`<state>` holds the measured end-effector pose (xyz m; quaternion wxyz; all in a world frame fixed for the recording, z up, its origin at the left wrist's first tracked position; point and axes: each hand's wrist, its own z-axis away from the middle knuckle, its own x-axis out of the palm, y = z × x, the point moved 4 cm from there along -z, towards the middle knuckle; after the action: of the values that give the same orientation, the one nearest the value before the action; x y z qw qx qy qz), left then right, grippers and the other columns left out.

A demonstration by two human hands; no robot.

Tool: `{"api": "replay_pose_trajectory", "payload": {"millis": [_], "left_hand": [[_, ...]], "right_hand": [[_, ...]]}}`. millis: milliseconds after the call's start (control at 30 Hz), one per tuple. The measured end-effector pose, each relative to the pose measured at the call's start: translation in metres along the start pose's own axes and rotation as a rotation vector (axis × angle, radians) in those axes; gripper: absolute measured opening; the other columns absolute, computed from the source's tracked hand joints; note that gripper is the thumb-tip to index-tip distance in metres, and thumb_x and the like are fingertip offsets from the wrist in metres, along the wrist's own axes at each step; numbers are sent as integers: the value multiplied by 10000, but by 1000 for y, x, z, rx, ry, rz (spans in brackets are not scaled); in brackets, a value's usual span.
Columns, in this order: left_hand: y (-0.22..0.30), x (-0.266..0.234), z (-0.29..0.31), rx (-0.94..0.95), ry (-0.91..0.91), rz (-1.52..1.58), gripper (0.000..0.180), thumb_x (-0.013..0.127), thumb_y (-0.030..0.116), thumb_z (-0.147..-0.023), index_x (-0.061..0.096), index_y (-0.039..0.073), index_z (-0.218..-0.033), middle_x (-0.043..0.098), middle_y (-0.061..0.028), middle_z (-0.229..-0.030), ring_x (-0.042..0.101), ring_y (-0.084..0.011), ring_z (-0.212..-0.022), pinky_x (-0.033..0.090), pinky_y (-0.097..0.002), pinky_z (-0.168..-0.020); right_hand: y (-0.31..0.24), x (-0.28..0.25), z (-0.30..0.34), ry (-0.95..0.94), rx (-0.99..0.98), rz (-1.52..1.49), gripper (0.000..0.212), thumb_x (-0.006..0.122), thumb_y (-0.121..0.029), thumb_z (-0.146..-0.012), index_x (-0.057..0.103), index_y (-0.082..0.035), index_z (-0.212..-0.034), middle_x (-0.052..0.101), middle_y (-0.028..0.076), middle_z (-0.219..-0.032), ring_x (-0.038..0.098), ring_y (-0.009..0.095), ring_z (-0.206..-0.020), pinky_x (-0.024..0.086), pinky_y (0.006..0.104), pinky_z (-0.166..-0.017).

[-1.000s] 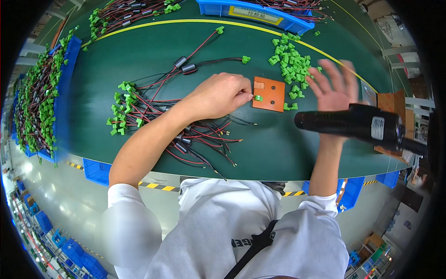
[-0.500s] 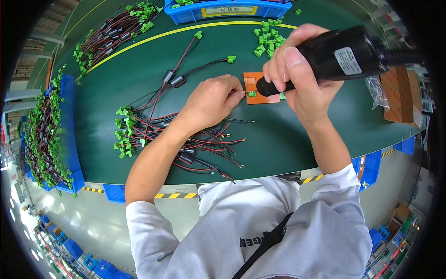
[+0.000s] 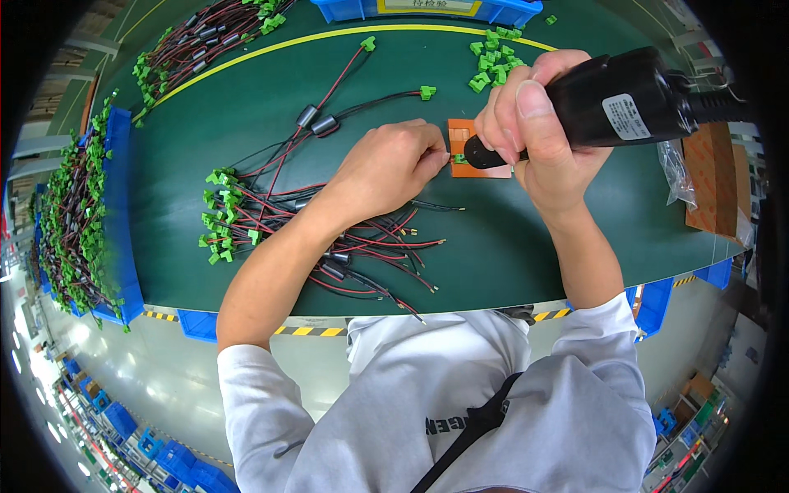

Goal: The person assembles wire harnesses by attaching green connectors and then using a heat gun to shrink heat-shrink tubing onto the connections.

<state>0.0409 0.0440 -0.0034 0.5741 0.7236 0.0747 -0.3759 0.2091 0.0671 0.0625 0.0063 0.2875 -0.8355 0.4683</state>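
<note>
My right hand (image 3: 538, 123) grips a black electric screwdriver (image 3: 612, 107), its tip pointing down at a small green connector (image 3: 460, 158) on an orange block (image 3: 472, 152). My left hand (image 3: 390, 164) pinches red and black wires at that connector, fingertips touching the block's left edge. Under my left forearm lies a bundle of red and black wires (image 3: 362, 246) with green plugs (image 3: 222, 214) at their left ends.
A pile of loose green connectors (image 3: 493, 62) lies behind the block. A blue bin (image 3: 436, 10) stands at the far edge. More wire harnesses (image 3: 205, 37) lie far left, and others fill a blue tray (image 3: 74, 222) at the left. A brown box (image 3: 715, 181) sits right.
My right hand took hold of the screwdriver and brought it left and down onto the connector on the orange block. My left hand stayed at the block.
</note>
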Motion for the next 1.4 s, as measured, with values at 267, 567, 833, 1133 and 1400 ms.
{"api": "replay_pose_trajectory", "payload": {"millis": [267,567,833,1133,1400], "left_hand": [[-2,0,1,-6,0,-7,196,684,158,-997,697,-38,-993,681,-171,-898,647,-351,-776,511,-443,-729],[-4,1,1,35,20,12,195,688,154,-998,706,-39,-1022,680,-180,-905,657,-345,-786,521,-427,-737],[-1,1,0,-15,-17,2,184,695,141,-989,704,-43,-1001,687,-173,-934,661,-336,-798,519,-418,-745],[-3,2,0,-32,10,28,170,691,158,-963,721,-9,-953,698,-175,-927,682,-401,-834,530,-482,-751],[-2,-1,2,-32,13,6,184,686,161,-978,723,-18,-962,703,-176,-928,692,-386,-839,538,-469,-760]], "right_hand": [[2,7,-2,-16,15,74,174,550,32,-1035,540,-59,-1184,525,56,-689,425,99,-499,391,300,-470],[0,10,0,61,26,108,197,568,22,-1017,557,-46,-1201,520,52,-671,437,104,-489,404,308,-473],[-2,2,-5,68,-22,66,159,577,6,-1023,554,-19,-1178,517,56,-660,463,113,-499,422,315,-488],[2,8,-7,58,4,129,98,576,40,-1026,573,-15,-1107,529,37,-671,458,88,-497,398,289,-469],[3,12,-6,66,-21,121,77,601,39,-1013,587,-8,-1073,554,40,-694,470,85,-502,399,289,-469]]}}
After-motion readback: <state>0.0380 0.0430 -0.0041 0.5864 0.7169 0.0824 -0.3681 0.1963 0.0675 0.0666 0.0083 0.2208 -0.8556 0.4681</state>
